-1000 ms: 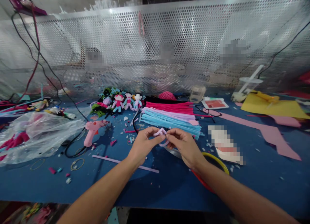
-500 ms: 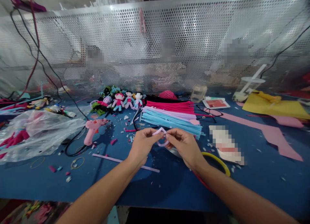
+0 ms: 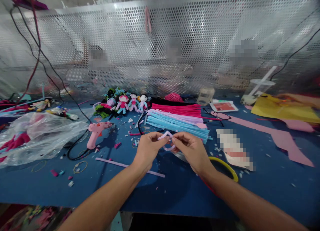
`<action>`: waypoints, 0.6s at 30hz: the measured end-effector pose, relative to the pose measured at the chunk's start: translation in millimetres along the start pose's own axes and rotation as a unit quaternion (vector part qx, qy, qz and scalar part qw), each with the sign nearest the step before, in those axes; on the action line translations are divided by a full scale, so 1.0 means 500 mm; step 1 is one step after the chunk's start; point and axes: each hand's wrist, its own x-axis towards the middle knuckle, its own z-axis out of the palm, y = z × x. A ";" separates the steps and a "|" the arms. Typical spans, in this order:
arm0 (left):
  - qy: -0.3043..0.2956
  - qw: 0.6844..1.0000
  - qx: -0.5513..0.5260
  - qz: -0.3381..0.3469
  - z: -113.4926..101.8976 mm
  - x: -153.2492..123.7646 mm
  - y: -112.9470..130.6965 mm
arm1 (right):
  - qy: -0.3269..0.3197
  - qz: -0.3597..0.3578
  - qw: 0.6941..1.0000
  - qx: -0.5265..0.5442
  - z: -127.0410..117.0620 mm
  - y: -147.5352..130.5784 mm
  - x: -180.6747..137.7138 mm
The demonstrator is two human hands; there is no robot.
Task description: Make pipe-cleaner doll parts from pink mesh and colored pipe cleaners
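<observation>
A lavender pipe cleaner point(image 3: 167, 148), bent into a small loop with a pointed top, is held above the blue table. My left hand point(image 3: 149, 150) pinches its left side between thumb and fingers. My right hand point(image 3: 191, 149) pinches the right side, fingertips close to the left ones. On the table below my left wrist lies a straight lavender pipe cleaner point(image 3: 156, 174), partly covered by the forearm. Scissors with a yellow handle point(image 3: 231, 171) rest partly hidden beneath my right forearm. Just beyond my hands is a bundle of light blue pipe cleaners point(image 3: 177, 125).
A pink glue gun point(image 3: 93, 134) with its cord stands left. Behind are small dolls point(image 3: 122, 104) and red pipe cleaners point(image 3: 175, 110). Glasses point(image 3: 217, 115), pink felt point(image 3: 282, 141) and a lidded cup point(image 3: 257, 91) are right. A blurred hand point(image 3: 297, 99) is over yellow felt point(image 3: 282, 110).
My hands keep nearly the same pose around the bent pipe cleaner. At the far right, a blurred hand now shows over the yellow felt.
</observation>
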 end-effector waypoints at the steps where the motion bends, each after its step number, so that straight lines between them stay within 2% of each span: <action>1: -0.003 1.000 -0.002 -0.001 0.000 0.000 0.000 | -0.001 -0.001 1.000 0.002 0.000 0.001 0.000; 18: -0.012 0.999 -0.043 -0.017 0.000 0.001 0.000 | 0.001 0.000 1.000 0.015 0.001 0.000 -0.001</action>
